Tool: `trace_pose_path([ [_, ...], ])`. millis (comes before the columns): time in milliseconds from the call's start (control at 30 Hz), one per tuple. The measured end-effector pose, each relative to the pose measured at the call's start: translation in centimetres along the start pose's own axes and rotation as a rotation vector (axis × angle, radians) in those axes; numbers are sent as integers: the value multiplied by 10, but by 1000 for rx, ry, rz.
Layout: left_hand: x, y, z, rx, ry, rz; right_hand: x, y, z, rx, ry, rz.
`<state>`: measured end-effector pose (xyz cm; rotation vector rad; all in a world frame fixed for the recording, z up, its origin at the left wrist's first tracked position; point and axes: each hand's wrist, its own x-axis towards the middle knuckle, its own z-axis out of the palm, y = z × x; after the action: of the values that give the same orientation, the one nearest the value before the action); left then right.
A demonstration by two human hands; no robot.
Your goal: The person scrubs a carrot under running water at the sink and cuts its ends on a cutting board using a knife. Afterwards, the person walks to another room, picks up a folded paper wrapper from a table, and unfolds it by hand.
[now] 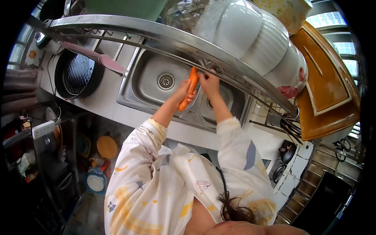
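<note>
An orange carrot (192, 88) is held in my left hand (183, 92), tilted over the divider between the two bowls of a steel sink (147, 72). The fingers of that hand wrap round its lower half. My right hand (209, 83) is beside the carrot's upper end, close to the faucet (213, 67). Its fingers are bent and partly hidden, so what they hold, if anything, cannot be made out. A round drain (166, 81) shows in the left bowl.
Above the sink runs a metal dish rack (156, 26) with white bowls (250, 35) and a brown tray (325, 78). A black pan (76, 74) and a pink knife (92, 55) are at the left. A power strip (43, 129) is at the lower left.
</note>
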<state>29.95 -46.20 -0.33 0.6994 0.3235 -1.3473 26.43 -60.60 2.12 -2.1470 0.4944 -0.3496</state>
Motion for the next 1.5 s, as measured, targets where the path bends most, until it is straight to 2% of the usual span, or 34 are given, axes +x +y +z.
trace_pose_path([
  [33,3,-3,-2,8,-1,-2,1,-2,-2,27,-23,78],
  [100,14,-9,-12,-163,-141,-85,4,-12,-8,76,-62,238],
  [133,18,-7,-16,-162,-143,-87,-6,-13,0,46,4,118],
  [200,22,0,-27,-354,-179,-115,-33,-19,8,13,50,-221],
  [233,20,0,-26,-355,-180,-111,-34,-30,3,14,48,-224],
  [267,17,0,-26,-253,-160,-82,-33,-41,-2,55,-3,-59],
  [367,0,-4,-10,-115,-84,-43,-7,-9,0,-1,114,-37],
  [400,-2,-4,-2,-82,-65,-30,2,-22,-12,15,30,167],
  [500,1,1,-8,-13,-50,-10,-13,-26,-1,-262,-55,168],
  [567,2,1,-14,10,-49,-7,-48,-24,15,-45,69,-204],
  [633,0,2,-14,72,-135,-29,-38,-12,14,-17,64,-211],
  [667,1,-1,-10,43,-68,-51,-19,-6,11,-115,95,-133],
  [767,-4,-3,7,91,4,-45,2,-47,-18,-69,-114,365],
  [800,-2,-3,5,57,-13,-42,-5,-47,-13,-145,-67,263],
  [900,12,2,-21,94,-41,-21,-39,-15,15,-37,73,7],
  [967,7,5,-14,48,-45,-62,-51,-10,20,-77,92,-187],
  [1000,2,2,-12,1,-41,-110,-41,-12,16,-75,93,-181],
  [1033,-2,-6,-11,2,-37,-121,-23,-16,5,-29,80,29],
  [1100,-1,-8,-3,-83,-120,-128,-6,-11,-2,20,81,217],
  [1167,2,-3,-6,-184,-182,-147,-17,-3,7,-65,68,56],
  [1267,3,3,-16,-301,-102,-161,-41,-10,11,-27,63,-95],
  [1333,-4,1,-16,-427,-279,-250,-38,-11,11,31,72,-171],
  [1400,-9,-8,-9,-449,-322,-264,-15,-11,-4,-4,100,88],
  [1500,-8,-4,-8,-484,-399,-253,-25,-32,0,-71,157,237],
])
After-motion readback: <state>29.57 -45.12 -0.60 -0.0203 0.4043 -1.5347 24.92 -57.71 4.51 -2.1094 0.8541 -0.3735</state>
